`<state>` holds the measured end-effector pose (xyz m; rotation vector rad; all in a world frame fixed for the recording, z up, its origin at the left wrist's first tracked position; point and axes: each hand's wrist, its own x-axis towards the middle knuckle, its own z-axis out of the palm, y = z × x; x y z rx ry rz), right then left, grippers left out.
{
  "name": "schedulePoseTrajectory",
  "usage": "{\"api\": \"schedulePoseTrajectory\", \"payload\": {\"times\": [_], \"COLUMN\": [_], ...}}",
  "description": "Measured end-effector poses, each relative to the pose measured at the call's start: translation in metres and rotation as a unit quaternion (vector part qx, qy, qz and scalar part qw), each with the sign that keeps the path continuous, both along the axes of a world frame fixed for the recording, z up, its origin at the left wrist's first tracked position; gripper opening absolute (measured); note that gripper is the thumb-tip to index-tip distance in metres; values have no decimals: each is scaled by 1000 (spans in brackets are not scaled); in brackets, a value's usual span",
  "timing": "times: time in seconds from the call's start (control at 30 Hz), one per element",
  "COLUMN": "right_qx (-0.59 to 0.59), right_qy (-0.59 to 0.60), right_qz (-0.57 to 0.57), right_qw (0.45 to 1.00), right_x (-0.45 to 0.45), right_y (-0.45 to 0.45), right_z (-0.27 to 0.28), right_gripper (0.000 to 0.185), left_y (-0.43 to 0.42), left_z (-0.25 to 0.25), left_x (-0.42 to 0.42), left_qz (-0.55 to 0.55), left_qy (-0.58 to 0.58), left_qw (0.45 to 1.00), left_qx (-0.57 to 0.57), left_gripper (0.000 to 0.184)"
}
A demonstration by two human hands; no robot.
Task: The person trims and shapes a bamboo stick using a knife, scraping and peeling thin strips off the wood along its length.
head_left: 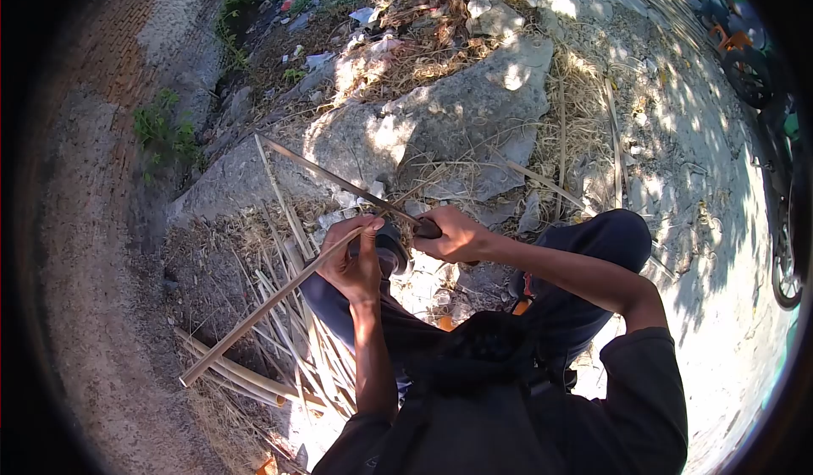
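You are squatting on rough, sunlit ground (pixel 711 306), and both of your hands are working close together in front of your knees. Your left hand (pixel 351 263) is gripping a long wooden strip (pixel 254 320) near its upper end; the fingers are clamping on it, with the thumb pressing from the near side, and the strip is slanting down and away to your left. Your right hand (pixel 453 234) is holding a long-bladed knife (pixel 330 175); its fingers are closing round the dark handle (pixel 429 228), and the blade is pointing up and to the left, passing just beyond your left hand. Whether the edge is touching the strip, I am not able to tell. Below the held strip, a loose bundle of thin strips (pixel 315 348) is lying by your left leg, and thicker bamboo pieces (pixel 246 379) are lying near the strip's lower end. Ahead of you, a broad stone slab (pixel 483 111) is sitting among dry straw (pixel 584 119) and pale litter (pixel 320 60). A leafy plant (pixel 169 132) is growing to the left, while a spoked wheel (pixel 783 295) is standing at the far right
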<state>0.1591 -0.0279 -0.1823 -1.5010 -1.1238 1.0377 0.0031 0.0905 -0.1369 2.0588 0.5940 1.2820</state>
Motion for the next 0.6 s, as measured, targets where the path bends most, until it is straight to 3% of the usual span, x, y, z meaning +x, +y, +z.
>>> {"api": "schedulePoseTrajectory", "payload": {"times": [0.13, 0.37, 0.47, 0.53, 0.6], "right_qx": [-49, -31, -34, 37, 51], "right_qy": [41, 32, 10, -81, -94], "right_qz": [13, -2, -10, -35, -33], "right_qw": [998, 999, 999, 995, 994], "right_x": [0, -3, -7, -10, -10], "right_y": [0, 2, 8, 11, 15], "right_z": [-1, 0, -4, -6, -8], "right_gripper": [31, 32, 31, 29, 28], "left_y": [-2, 2, 3, 4, 7], "left_z": [5, 3, 5, 4, -2], "left_x": [1, 0, -6, -9, -10], "left_qz": [8, -20, -13, -4, 11], "left_qy": [15, -7, 6, 15, 3], "left_qw": [1000, 1000, 1000, 999, 1000], "left_qx": [-13, 5, 21, 30, -20], "left_gripper": [7, 9, 10, 10, 11]}}
